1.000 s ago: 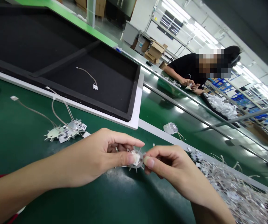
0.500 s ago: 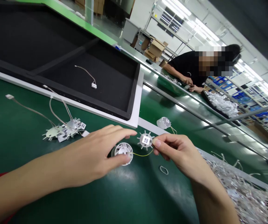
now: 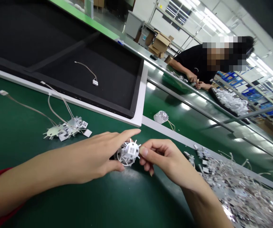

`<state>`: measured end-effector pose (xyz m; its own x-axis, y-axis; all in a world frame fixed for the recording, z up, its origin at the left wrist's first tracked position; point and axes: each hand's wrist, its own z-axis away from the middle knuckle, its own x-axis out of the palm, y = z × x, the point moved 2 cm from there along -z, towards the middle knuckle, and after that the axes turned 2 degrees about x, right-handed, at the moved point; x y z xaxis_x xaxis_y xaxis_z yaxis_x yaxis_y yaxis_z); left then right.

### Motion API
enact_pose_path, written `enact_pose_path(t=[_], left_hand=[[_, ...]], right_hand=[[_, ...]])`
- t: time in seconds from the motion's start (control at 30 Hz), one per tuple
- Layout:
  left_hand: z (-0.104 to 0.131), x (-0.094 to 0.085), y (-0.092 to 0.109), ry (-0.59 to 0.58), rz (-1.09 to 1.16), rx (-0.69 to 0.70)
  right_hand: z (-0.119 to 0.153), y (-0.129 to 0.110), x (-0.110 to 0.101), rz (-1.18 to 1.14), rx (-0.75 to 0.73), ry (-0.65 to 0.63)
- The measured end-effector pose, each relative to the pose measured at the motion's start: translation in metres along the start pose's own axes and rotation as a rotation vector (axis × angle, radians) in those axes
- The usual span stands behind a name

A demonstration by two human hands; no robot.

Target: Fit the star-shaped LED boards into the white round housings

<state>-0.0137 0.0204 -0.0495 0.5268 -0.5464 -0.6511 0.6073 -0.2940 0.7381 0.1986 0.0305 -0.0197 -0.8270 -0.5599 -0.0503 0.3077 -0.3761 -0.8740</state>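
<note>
My left hand [image 3: 103,155] is wrapped round the side of a round white housing [image 3: 126,163], thumb below and fingers above. Between thumb and fingertips my right hand [image 3: 160,155] pinches the edge of a spoked white disc [image 3: 132,150] that bears a printed label. The disc lies over the open face of the housing, slightly tilted, and covers most of it. Whether it is seated there I cannot tell. To the left, several spoked discs with wires [image 3: 68,128] lie in a small pile on the green table [image 3: 84,202].
A black tray with a white rim [image 3: 138,110] stands at the back left, a wired connector [image 3: 95,82] in it. Behind my hands lies a white cylinder [image 3: 161,117]. A heap of wired parts [image 3: 243,186] fills the right. Across the bench a person [image 3: 195,60] works with both hands.
My right hand has moved left with the disc, bringing it from beside the housing to over its face. The yellow wire is now out of sight.
</note>
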Motion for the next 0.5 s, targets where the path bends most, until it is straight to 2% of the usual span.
enact_pose_path(t=[0.1, 0.33, 0.5], left_hand=[[0.000, -0.002, -0.001, -0.010, -0.017, -0.022], [0.001, -0.001, -0.005, -0.040, -0.033, -0.039], [0.001, -0.005, 0.000, 0.025, -0.045, 0.027]], right_hand=[[-0.007, 0.008, -0.007, -0.039, -0.014, 0.007], [-0.014, 0.020, -0.013, -0.080, 0.073, -0.013], [-0.016, 0.021, -0.011, -0.090, 0.041, -0.035]])
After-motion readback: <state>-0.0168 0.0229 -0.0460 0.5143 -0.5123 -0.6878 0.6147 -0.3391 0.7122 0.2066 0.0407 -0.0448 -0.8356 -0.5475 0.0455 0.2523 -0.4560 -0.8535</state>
